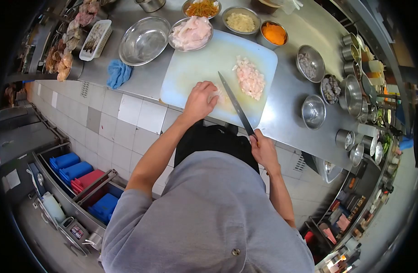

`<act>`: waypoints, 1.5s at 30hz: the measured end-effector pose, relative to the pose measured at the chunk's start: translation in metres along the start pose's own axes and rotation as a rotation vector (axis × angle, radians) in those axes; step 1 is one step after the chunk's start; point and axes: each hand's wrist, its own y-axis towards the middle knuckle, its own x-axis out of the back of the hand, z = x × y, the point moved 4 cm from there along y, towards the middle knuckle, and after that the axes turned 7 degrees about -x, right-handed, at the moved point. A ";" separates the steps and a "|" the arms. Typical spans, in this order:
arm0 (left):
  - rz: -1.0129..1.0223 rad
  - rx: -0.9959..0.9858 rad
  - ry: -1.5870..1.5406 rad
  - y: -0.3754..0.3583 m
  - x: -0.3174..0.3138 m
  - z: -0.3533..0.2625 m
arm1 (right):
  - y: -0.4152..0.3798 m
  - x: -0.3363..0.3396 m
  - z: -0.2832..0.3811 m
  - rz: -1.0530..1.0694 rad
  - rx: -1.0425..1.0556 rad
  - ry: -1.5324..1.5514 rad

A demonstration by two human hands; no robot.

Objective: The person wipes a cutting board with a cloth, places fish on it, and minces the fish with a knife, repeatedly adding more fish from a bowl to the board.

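Observation:
My right hand [264, 151] is wrapped round the handle of a long kitchen knife [236, 101], its blade slanting up and left over the white cutting board [186, 59]. My left hand [201, 99] rests on the board left of the blade, fingers curled down against a small piece of pale raw meat [219, 94]. How much of it lies under the fingers is hidden. To the right of the blade sits a heap of diced pale pink meat [250, 79]. Behind the board's left corner, a metal bowl [210, 40] is filled with larger raw pieces.
A wide steel bowl [144, 41] and a crumpled blue cloth [119, 73] are left of the board. Beyond it stand a bowl of chopped pale food [240, 21] and a tub of orange food [273, 34]. Several metal bowls [313, 112] line the right side.

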 end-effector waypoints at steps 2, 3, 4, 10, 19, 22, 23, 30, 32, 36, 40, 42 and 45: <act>-0.015 0.018 -0.006 0.002 -0.004 0.011 | 0.002 0.002 0.001 0.009 0.032 -0.031; -0.022 0.026 -0.009 0.001 -0.006 0.015 | 0.002 0.003 0.001 0.025 0.029 -0.052; -0.020 0.036 -0.006 0.001 -0.005 0.015 | 0.003 0.004 0.002 0.041 0.026 -0.072; -0.022 -0.024 0.064 -0.002 -0.008 0.005 | 0.002 0.013 0.005 0.062 0.072 -0.125; -0.040 -0.011 0.105 -0.004 -0.014 0.002 | -0.003 0.045 0.016 0.137 0.148 -0.406; -0.086 0.009 0.063 -0.007 -0.017 0.002 | 0.037 0.002 0.009 0.067 0.326 -0.260; -0.093 0.011 0.056 -0.007 -0.017 0.003 | 0.051 -0.009 0.009 0.080 0.310 -0.251; -0.223 0.092 0.026 -0.013 -0.011 -0.004 | 0.071 -0.007 0.024 0.172 0.220 -0.095; -0.233 0.080 0.041 -0.019 -0.013 -0.004 | 0.062 -0.006 0.023 0.185 0.209 -0.106; -0.241 0.036 0.050 -0.019 -0.017 0.000 | 0.051 0.004 0.023 0.204 0.228 -0.222; -0.207 0.028 0.080 -0.015 -0.014 -0.003 | 0.035 0.023 0.017 0.219 0.243 -0.393; -0.194 0.035 0.094 -0.016 -0.016 -0.001 | 0.019 0.044 0.021 0.258 0.179 -0.466; -0.197 0.038 0.084 -0.016 -0.018 0.002 | 0.022 0.035 0.018 0.235 0.242 -0.430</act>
